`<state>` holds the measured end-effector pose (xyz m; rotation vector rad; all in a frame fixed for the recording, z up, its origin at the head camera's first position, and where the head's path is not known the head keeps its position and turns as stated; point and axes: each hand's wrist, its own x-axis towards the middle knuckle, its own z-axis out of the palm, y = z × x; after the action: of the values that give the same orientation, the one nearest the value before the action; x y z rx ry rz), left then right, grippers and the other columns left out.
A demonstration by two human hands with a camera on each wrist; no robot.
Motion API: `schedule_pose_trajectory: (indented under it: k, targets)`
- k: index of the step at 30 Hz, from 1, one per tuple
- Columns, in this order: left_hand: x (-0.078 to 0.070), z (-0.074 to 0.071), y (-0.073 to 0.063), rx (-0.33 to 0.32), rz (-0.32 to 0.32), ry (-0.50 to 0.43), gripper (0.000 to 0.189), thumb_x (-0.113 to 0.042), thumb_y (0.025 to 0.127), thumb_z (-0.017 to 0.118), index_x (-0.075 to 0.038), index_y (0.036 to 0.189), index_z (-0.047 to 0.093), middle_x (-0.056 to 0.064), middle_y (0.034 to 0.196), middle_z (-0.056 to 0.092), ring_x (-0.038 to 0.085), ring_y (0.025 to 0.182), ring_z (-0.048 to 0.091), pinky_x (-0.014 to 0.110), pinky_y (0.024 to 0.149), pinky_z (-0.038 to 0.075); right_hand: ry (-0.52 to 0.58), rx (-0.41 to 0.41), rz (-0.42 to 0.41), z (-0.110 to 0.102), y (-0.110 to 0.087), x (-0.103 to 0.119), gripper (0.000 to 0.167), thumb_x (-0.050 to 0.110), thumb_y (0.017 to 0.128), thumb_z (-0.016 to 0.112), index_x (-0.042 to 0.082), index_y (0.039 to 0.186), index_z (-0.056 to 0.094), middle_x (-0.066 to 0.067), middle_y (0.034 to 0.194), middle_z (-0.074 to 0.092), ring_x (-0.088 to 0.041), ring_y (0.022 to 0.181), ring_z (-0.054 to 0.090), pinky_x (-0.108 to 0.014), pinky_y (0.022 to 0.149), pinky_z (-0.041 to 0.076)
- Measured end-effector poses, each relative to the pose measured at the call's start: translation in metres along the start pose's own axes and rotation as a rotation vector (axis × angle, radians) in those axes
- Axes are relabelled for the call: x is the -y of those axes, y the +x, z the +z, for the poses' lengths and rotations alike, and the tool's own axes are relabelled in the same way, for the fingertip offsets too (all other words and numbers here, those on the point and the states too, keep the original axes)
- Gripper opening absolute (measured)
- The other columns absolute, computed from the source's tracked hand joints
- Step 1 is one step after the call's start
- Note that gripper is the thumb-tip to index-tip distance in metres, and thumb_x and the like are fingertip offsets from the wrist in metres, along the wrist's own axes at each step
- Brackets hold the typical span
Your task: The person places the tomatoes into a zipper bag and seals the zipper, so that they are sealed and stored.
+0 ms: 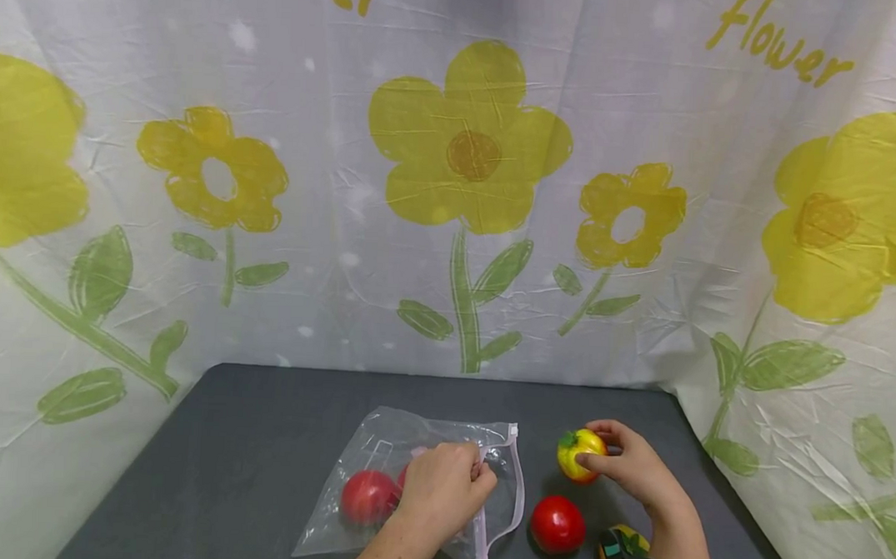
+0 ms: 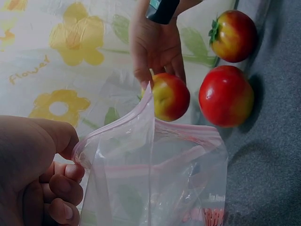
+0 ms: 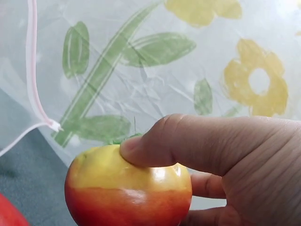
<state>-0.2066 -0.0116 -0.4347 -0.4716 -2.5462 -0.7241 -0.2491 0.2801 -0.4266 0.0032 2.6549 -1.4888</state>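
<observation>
My left hand [image 1: 442,489] pinches the rim of a clear zip bag [image 2: 120,188], whose mouth gapes toward the right. Inside the bag lies a red tomato [image 1: 368,497], and another red one is partly hidden behind the left hand. To the right of the bag, my right hand [image 1: 630,464] grips a yellow-and-red tomato [image 3: 129,188] with a green leafy top, thumb on its yellow part. In the left wrist view this tomato appears just beyond the bag's mouth.
A plain red tomato [image 1: 557,524] sits on the dark table [image 1: 261,438] between the bag and right forearm. Another yellow-and-red tomato [image 2: 233,36] is partly covered by the right wrist in the head view. A flower-printed curtain [image 1: 330,224] surrounds the table's back and sides.
</observation>
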Motion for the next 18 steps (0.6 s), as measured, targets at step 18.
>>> schedule_pose_trajectory:
  k: [18]
  targets:
    - [0.000,0.000,0.000,0.031,-0.020,-0.011,0.031,-0.020,0.078,0.063,-0.022,0.057,0.040,-0.011,0.052,0.026,0.009,0.047,0.032,0.028,0.042,0.028,0.090,0.093,-0.072,0.013,-0.006,0.017,0.064,0.013,0.083,0.084,-0.005,0.135,0.052,-0.017,0.126,0.060,-0.029,0.105,0.061,-0.038,0.082,0.053]
